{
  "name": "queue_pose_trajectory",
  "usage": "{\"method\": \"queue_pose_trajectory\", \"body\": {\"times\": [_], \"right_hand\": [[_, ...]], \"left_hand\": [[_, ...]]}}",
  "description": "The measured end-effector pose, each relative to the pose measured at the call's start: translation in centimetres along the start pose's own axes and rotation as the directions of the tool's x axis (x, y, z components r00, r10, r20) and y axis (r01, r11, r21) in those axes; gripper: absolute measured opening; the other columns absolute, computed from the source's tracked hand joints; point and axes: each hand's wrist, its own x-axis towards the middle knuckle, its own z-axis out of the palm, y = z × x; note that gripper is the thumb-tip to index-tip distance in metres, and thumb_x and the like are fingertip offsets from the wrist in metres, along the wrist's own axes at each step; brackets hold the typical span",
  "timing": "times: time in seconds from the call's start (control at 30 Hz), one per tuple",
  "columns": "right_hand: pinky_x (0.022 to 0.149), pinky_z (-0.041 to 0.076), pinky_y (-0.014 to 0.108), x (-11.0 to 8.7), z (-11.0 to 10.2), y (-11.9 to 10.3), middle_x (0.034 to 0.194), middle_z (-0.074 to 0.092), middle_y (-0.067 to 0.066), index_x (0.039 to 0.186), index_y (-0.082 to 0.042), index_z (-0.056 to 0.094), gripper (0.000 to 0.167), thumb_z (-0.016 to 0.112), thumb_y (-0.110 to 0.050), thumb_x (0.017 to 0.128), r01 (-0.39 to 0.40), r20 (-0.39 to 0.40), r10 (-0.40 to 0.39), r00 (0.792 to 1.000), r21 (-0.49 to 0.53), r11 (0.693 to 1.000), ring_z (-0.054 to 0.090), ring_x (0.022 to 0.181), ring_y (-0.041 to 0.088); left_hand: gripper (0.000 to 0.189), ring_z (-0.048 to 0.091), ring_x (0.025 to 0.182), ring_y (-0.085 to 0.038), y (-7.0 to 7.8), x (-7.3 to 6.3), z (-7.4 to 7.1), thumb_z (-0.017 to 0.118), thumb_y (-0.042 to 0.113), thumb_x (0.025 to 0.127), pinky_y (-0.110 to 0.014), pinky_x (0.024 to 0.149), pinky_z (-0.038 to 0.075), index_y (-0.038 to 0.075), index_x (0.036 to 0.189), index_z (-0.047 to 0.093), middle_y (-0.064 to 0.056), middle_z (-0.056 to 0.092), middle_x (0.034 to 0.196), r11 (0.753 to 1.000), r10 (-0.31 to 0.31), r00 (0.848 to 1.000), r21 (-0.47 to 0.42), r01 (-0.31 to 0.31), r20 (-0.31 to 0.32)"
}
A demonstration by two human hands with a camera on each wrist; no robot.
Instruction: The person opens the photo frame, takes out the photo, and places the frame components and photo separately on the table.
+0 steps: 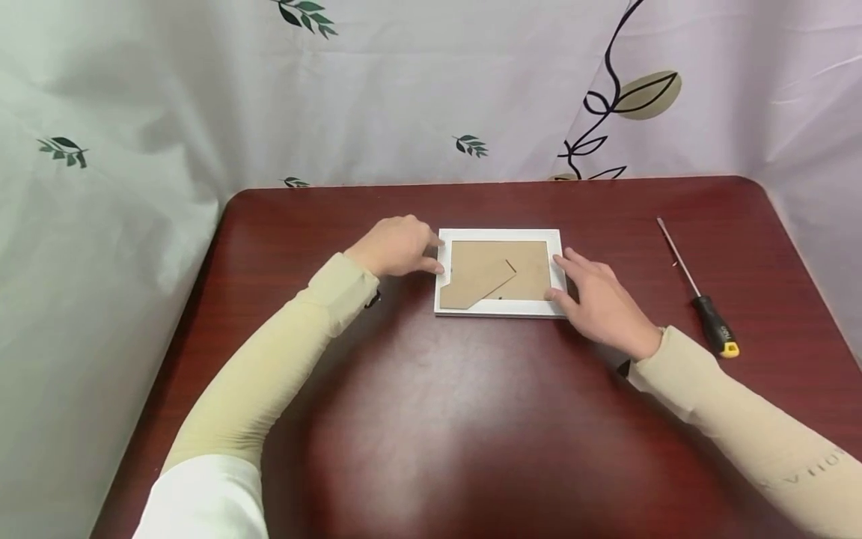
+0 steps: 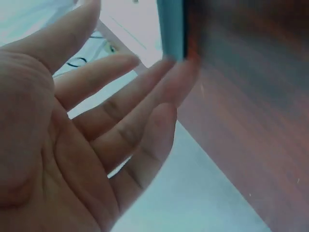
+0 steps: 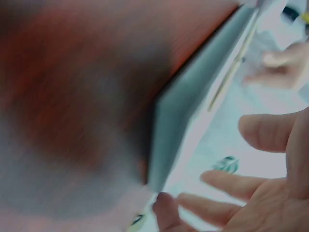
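A white picture frame (image 1: 500,308) lies back side up on the table, with a brown backing board (image 1: 481,258) and a folded stand flap (image 1: 474,290) showing. My left hand (image 1: 400,245) is at its left side, thumb and fingertips right at the edge. On the right side, my right hand (image 1: 599,299) has its thumb and fingertips over the border. Loosely extended fingers (image 2: 123,104) show beside the frame's edge (image 2: 172,31) in the left wrist view. The right wrist view has the right hand's spread fingers (image 3: 227,188) by a frame corner.
A screwdriver (image 1: 712,322) with a black and yellow handle lies on the dark red table (image 1: 404,419), right of the right hand. A pale curtain (image 1: 404,97) with leaf patterns hangs along the table's back edge and sides.
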Motion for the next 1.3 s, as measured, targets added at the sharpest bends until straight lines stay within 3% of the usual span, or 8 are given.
{"method": "queue_pose_trajectory", "body": {"times": [0.13,0.23,0.33,0.43,0.77,1.1,1.3], "right_hand": [[0.110,0.034,0.061,-1.7,0.4,-1.7,0.144,0.045,0.037,0.141,0.012,0.048,0.057,0.065,-0.020,0.097,0.036,-0.031,-0.038,0.999,-0.068,0.997,0.045,0.130,0.054],[0.107,0.040,0.060,-2.5,1.0,-2.8,0.136,0.051,0.039,0.136,0.013,0.052,0.054,0.068,-0.018,0.095,0.079,-0.049,-0.085,0.995,-0.119,0.990,0.050,0.125,0.054],[0.104,0.043,0.059,-3.1,1.9,-3.6,0.130,0.054,0.041,0.130,0.015,0.055,0.052,0.070,-0.019,0.093,0.094,-0.040,-0.102,0.994,-0.159,0.983,0.054,0.121,0.053],[0.106,0.043,0.057,-3.6,2.7,-4.2,0.130,0.052,0.044,0.128,0.018,0.055,0.054,0.069,-0.022,0.094,0.098,-0.002,-0.101,0.995,-0.225,0.969,0.054,0.121,0.053],[0.112,0.037,0.053,-3.2,3.2,-3.8,0.130,0.050,0.045,0.124,0.020,0.057,0.057,0.072,-0.025,0.092,0.144,0.013,-0.149,0.989,-0.336,0.931,0.050,0.126,0.051],[0.115,0.033,0.054,-2.2,2.5,-2.8,0.132,0.052,0.042,0.123,0.019,0.059,0.053,0.071,-0.023,0.093,0.148,0.022,-0.149,0.989,-0.318,0.936,0.046,0.132,0.049],[0.109,0.038,0.056,-1.5,2.2,-2.1,0.134,0.053,0.038,0.119,0.016,0.063,0.048,0.071,-0.022,0.092,0.139,-0.016,-0.151,0.988,-0.308,0.941,0.049,0.123,0.053]], "left_hand": [[0.078,0.043,0.141,-0.026,-0.7,1.6,-0.6,0.079,0.037,0.087,-0.039,0.115,0.036,0.005,0.150,0.046,-0.009,0.045,0.155,0.998,0.049,0.998,0.026,-0.050,0.049],[0.085,0.030,0.149,-0.023,-0.9,2.7,-0.8,0.080,0.028,0.088,-0.035,0.120,0.026,0.004,0.156,0.035,-0.008,0.025,0.165,0.992,0.125,0.984,0.009,-0.127,0.123],[0.083,0.032,0.148,-0.024,-0.9,3.7,-0.7,0.081,0.018,0.086,-0.034,0.120,0.026,0.007,0.155,0.037,-0.004,0.026,0.165,0.979,0.204,0.964,-0.034,-0.202,0.172],[0.083,0.038,0.144,-0.026,-0.9,4.3,-0.3,0.082,0.012,0.083,-0.035,0.119,0.029,0.010,0.154,0.041,-0.001,0.031,0.163,0.972,0.235,0.952,-0.048,-0.231,0.194],[0.084,0.041,0.142,-0.028,-1.0,3.8,0.4,0.085,0.016,0.081,-0.039,0.120,0.028,0.011,0.153,0.043,-0.001,0.034,0.162,0.979,0.206,0.965,-0.033,-0.203,0.162],[0.083,0.049,0.136,-0.032,-0.1,2.6,0.9,0.085,0.028,0.081,-0.043,0.115,0.036,0.008,0.151,0.046,-0.005,0.036,0.160,0.987,0.155,0.980,0.021,-0.158,0.126],[0.082,0.049,0.134,-0.035,0.5,2.1,1.3,0.084,0.030,0.082,-0.044,0.112,0.039,0.009,0.151,0.047,-0.007,0.036,0.160,0.996,0.083,0.989,0.020,-0.086,0.119]]}}
